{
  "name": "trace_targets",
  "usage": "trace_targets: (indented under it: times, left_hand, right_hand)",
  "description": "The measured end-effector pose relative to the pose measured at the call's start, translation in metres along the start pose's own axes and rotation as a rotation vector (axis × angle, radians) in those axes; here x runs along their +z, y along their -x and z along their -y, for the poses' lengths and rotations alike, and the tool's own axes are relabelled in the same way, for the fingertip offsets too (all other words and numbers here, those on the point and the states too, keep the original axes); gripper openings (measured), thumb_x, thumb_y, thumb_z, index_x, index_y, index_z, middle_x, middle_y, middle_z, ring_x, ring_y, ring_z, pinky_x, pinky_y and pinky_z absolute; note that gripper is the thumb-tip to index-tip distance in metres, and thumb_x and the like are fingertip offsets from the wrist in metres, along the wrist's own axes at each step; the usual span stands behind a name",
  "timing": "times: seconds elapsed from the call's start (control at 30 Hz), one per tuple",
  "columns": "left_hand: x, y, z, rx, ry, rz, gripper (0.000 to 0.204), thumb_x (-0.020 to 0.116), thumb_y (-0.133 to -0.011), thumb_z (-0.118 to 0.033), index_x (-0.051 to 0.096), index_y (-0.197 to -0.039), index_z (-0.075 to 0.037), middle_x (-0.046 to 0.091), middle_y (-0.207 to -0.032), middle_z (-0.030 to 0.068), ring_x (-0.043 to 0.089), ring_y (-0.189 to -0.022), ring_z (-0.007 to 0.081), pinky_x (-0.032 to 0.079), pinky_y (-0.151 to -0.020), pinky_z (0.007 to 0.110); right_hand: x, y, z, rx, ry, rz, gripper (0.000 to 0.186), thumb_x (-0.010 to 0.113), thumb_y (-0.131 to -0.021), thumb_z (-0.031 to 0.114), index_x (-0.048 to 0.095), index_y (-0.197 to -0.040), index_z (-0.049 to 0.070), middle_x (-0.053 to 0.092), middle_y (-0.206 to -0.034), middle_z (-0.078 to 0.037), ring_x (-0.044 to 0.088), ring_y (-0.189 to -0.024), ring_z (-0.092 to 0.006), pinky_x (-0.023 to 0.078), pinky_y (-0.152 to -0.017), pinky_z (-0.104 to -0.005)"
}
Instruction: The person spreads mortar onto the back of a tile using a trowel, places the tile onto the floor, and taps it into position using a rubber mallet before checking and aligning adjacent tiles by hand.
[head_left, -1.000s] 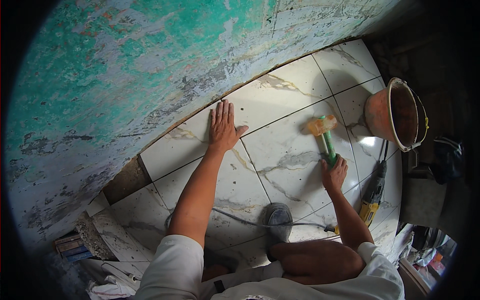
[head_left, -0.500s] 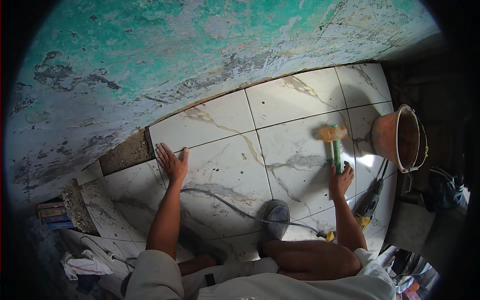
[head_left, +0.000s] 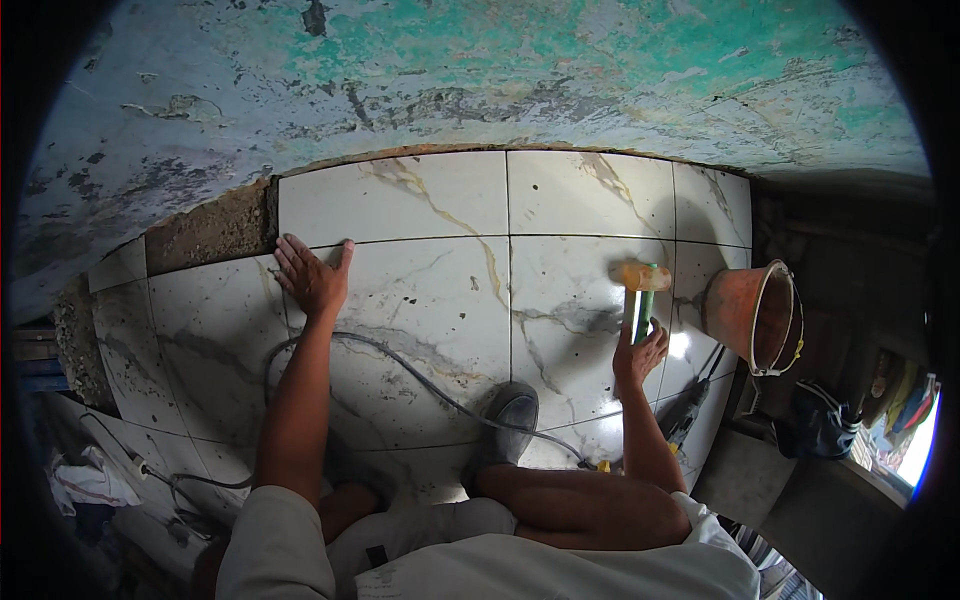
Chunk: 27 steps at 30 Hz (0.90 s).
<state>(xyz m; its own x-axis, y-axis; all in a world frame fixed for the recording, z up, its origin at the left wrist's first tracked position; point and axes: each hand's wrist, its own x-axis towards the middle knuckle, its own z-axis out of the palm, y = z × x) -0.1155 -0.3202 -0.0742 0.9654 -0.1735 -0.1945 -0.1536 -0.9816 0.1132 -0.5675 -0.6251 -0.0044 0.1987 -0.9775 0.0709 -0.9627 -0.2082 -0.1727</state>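
Wall (head_left: 560,85): green and grey, flaking, along the far side. Floor tiles (head_left: 400,300): white, grey-and-gold veined, dark specks scattered over them. Strip of bare rough ground (head_left: 210,228) exposed at left, between wall and tiles. Orange bucket (head_left: 733,312) seen at right, near the tile edge. Power tool (head_left: 685,418) laid on the tiles near the right forearm, partly hidden. Mallet (head_left: 640,277), amber head, green handle, held over the right-hand tiles; head contact with the tile cannot be told. Its handle's lower end is clasped by the right hand (head_left: 640,358). Left hand (head_left: 315,283) placed flat beside the bare strip, fingers spread, nothing gripped.
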Motion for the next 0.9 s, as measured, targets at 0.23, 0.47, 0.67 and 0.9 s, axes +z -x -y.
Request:
trace_targets:
  times: [0.23, 0.47, 0.67, 0.9]
  left_hand:
    - [-0.019, -0.015, -0.010, -0.118, 0.019, 0.201, 0.128, 0.061, -0.078, -0.079, 0.005, -0.159, 0.003, 0.006, -0.167, 0.0234, 0.006, -0.155, 0.0376, 0.014, -0.120, 0.061]
    - [-0.005, -0.013, -0.006, -0.090, 0.025, 0.117, 0.119, 0.053, -0.084, -0.077, 0.008, -0.159, 0.004, 0.005, -0.167, 0.0243, 0.010, -0.154, 0.0395, 0.020, -0.117, 0.063]
    - [0.016, -0.002, 0.001, 0.011, 0.001, -0.065, 0.104, 0.041, -0.094, -0.073, 0.009, -0.160, 0.001, 0.008, -0.166, 0.0249, 0.008, -0.154, 0.0407, 0.009, -0.120, 0.062]
    - [0.006, 0.010, 0.010, 0.128, -0.030, -0.064, 0.096, 0.045, -0.097, -0.066, 0.013, -0.160, -0.001, 0.012, -0.165, 0.0264, 0.012, -0.154, 0.0414, 0.014, -0.119, 0.065]
  right_hand:
    - [0.009, -0.003, 0.037, -0.251, -0.025, -0.026, 0.067, 0.076, -0.087, 0.035, 0.046, -0.135, 0.000, 0.045, -0.135, -0.024, 0.040, -0.127, -0.0450, 0.032, -0.108, -0.0574]
    - [0.011, -0.013, 0.076, -0.401, -0.008, 0.005, 0.069, 0.074, -0.088, 0.036, 0.046, -0.141, 0.003, 0.045, -0.144, -0.023, 0.039, -0.134, -0.0435, 0.030, -0.112, -0.0561]
    - [0.046, -0.012, 0.138, -0.827, 0.080, 0.419, 0.086, 0.056, -0.095, 0.057, 0.027, -0.159, 0.007, 0.021, -0.165, -0.022, 0.017, -0.152, -0.0415, 0.018, -0.120, -0.0549]
    - [0.092, -0.052, 0.215, -1.020, 0.036, 0.367, 0.090, 0.060, -0.093, 0.057, 0.025, -0.159, 0.007, 0.021, -0.166, -0.019, 0.017, -0.154, -0.0367, 0.018, -0.120, -0.0558]
